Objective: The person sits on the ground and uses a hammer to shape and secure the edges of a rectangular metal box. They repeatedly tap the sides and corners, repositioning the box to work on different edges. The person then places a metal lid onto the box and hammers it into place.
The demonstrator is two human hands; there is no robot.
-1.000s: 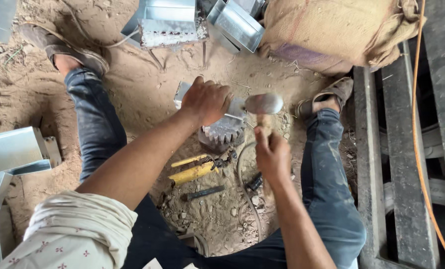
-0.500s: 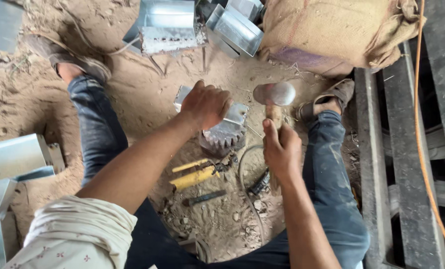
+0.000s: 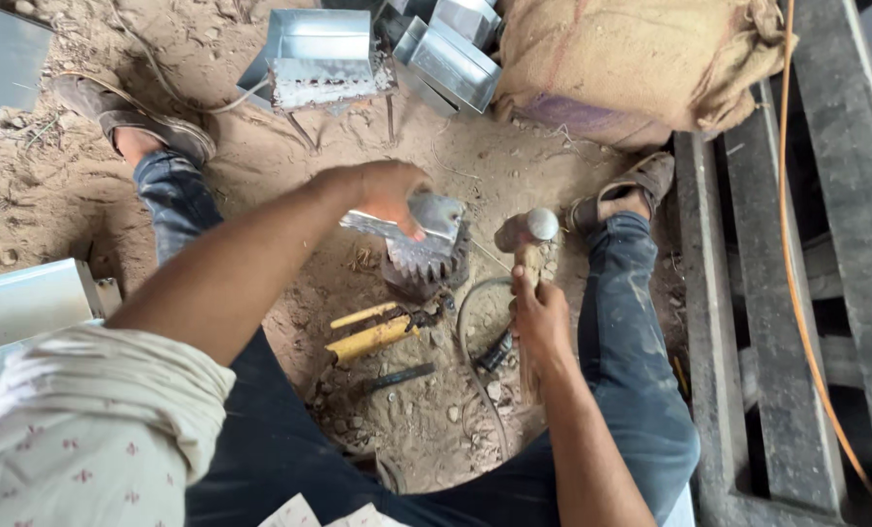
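The folded sheet-metal piece point(image 3: 418, 222) lies on a toothed iron block point(image 3: 424, 263) between the knees, pinched by the left hand point(image 3: 382, 190); just right, the right hand point(image 3: 541, 322) grips a hammer point(image 3: 526, 234); sandy ground point(image 3: 475, 166), yellow-handled pliers point(image 3: 372, 337) nearer; the block's base is hidden.

Left hand point(image 3: 382, 190) pressing a folded silver sheet-metal piece point(image 3: 426, 217) onto a toothed iron gear block point(image 3: 424, 263), right hand point(image 3: 543, 322) gripping a wooden-handled hammer point(image 3: 526, 256) just right, yellow-handled pliers point(image 3: 377, 332) nearer on sand.
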